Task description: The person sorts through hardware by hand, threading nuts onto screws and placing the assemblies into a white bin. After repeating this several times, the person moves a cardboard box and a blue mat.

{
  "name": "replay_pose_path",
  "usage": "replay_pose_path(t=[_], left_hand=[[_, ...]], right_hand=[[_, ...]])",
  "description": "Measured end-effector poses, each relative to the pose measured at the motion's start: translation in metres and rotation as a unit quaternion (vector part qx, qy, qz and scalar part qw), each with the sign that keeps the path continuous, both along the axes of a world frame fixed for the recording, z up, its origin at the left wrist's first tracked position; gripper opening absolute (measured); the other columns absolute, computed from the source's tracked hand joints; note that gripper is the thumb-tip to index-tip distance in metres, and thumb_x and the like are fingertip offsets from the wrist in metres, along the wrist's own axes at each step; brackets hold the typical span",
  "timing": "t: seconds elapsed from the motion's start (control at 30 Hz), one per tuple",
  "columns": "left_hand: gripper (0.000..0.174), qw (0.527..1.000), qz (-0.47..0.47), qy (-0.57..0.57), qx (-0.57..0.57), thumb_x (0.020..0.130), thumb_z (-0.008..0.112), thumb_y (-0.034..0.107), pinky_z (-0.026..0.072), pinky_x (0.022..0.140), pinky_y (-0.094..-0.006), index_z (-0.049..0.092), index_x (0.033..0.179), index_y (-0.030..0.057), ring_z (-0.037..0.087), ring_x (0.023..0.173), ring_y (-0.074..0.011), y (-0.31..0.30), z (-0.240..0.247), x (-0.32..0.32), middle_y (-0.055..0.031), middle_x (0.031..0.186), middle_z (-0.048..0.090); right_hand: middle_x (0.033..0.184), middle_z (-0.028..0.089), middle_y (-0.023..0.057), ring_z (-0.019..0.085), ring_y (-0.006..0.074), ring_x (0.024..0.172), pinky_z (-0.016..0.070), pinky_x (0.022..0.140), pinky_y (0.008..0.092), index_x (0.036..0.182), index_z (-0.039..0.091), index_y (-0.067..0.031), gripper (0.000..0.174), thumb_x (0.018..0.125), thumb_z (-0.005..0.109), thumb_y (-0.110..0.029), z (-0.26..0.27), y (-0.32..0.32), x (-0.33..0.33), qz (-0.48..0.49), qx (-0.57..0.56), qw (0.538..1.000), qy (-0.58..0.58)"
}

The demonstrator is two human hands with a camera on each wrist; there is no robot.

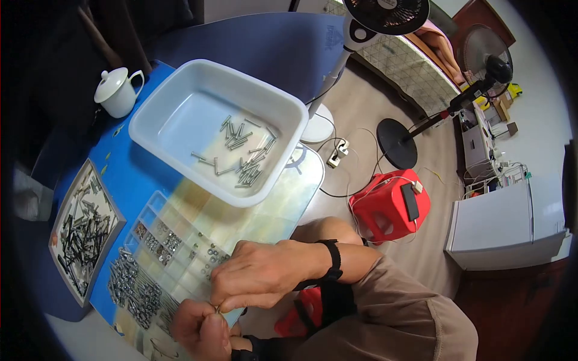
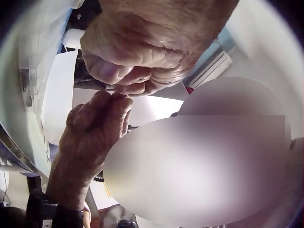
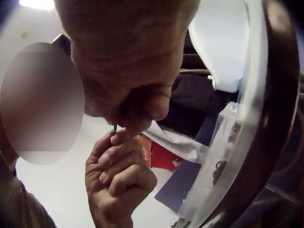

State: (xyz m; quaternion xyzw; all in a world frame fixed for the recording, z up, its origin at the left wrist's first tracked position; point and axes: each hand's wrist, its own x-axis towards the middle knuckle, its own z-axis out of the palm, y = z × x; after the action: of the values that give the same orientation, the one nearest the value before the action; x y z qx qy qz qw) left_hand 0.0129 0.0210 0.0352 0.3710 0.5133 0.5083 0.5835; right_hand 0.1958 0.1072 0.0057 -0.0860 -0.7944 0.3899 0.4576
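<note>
Over the table's near edge, my left hand (image 1: 201, 331) and right hand (image 1: 259, 277) meet fingertip to fingertip. Both pinch a thin, short metal piece (image 3: 115, 128), screw-like in shape and mostly hidden by the fingers. Just beyond my knuckles lies a clear divided box (image 1: 180, 234) with small nuts and washers in its compartments. Silver screws (image 1: 133, 289) are heaped to the left of it. Farther back stands a white plastic basin (image 1: 150, 111), with loose silver bolts (image 1: 239, 133) spread over its bottom.
A shallow tray (image 1: 117, 224) of mostly black screws lies at the left edge, and a lidded white mug (image 1: 117, 93) stands behind it. Right of the table are a white fan (image 1: 346, 54), a black-based fan (image 1: 397, 144), a power strip (image 1: 338, 153) and a red stool (image 1: 376, 207).
</note>
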Motion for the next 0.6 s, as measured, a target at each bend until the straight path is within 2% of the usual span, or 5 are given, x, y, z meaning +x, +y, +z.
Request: replay_pose_path(t=[0.07, 0.2, 0.27, 0.37, 0.6], left_hand=[[0.01, 0.994, -0.097, 0.016, 0.048, 0.089, 0.061, 0.0, 0.0376, 0.053, -0.0216, 0.062, 0.099, -0.0018, 0.051, 0.062, -0.0068, 0.0, 0.003, -0.01, -0.0047, 0.086, 0.063], [0.006, 0.969, -0.043, 0.18, 0.166, 0.087, 0.058, -0.003, 0.0308, 0.051, -0.0205, 0.06, 0.082, -0.0014, 0.04, 0.055, -0.0033, 0.005, 0.014, 0.008, 0.0048, 0.063, 0.047], [0.01, 0.996, -0.047, 0.064, 0.026, 0.086, 0.06, 0.002, 0.0351, 0.047, -0.0242, 0.058, 0.077, -0.0001, 0.046, 0.05, -0.0083, 0.004, 0.019, 0.008, 0.0008, 0.058, 0.05], [0.012, 1.0, -0.022, 0.016, 0.009, 0.087, 0.048, 0.006, 0.0186, 0.036, -0.0189, 0.046, 0.075, 0.0024, 0.026, 0.038, -0.0019, 0.006, 0.004, 0.008, 0.0038, 0.051, 0.036], [0.013, 0.987, 0.089, -0.1, -0.089, 0.088, 0.048, 0.006, 0.0178, 0.036, -0.0193, 0.048, 0.076, 0.0019, 0.028, 0.04, -0.0016, 0.007, -0.002, 0.015, 0.0022, 0.055, 0.04]], right_hand=[[0.074, 0.052, 0.0083, 0.055, 0.0278, 0.061, 0.0414, 0.049, 0.0386, 0.094, 0.056, -0.0035, 0.016, 0.1, 0.055, -0.018, 0.0, -0.001, 0.002, 0.008, -0.005, 1.0, 0.01], [0.076, 0.055, 0.0093, 0.057, 0.0282, 0.063, 0.0424, 0.051, 0.0382, 0.09, 0.056, -0.003, 0.017, 0.099, 0.056, -0.017, 0.0, -0.001, 0.006, 0.033, -0.021, 0.999, -0.023], [0.076, 0.055, 0.0093, 0.057, 0.0283, 0.064, 0.0426, 0.051, 0.0384, 0.09, 0.056, -0.0027, 0.016, 0.099, 0.057, -0.016, 0.0, -0.001, 0.005, 0.054, -0.045, 0.998, 0.004], [0.077, 0.056, 0.0092, 0.058, 0.0288, 0.064, 0.0431, 0.051, 0.0385, 0.088, 0.057, -0.0027, 0.016, 0.098, 0.057, -0.015, -0.002, -0.002, 0.001, 0.028, -0.027, 0.999, 0.028], [0.074, 0.053, 0.009, 0.057, 0.0292, 0.062, 0.0429, 0.051, 0.0386, 0.09, 0.057, -0.0035, 0.017, 0.099, 0.055, -0.017, -0.003, -0.002, 0.003, 0.003, -0.038, 0.999, 0.001]])
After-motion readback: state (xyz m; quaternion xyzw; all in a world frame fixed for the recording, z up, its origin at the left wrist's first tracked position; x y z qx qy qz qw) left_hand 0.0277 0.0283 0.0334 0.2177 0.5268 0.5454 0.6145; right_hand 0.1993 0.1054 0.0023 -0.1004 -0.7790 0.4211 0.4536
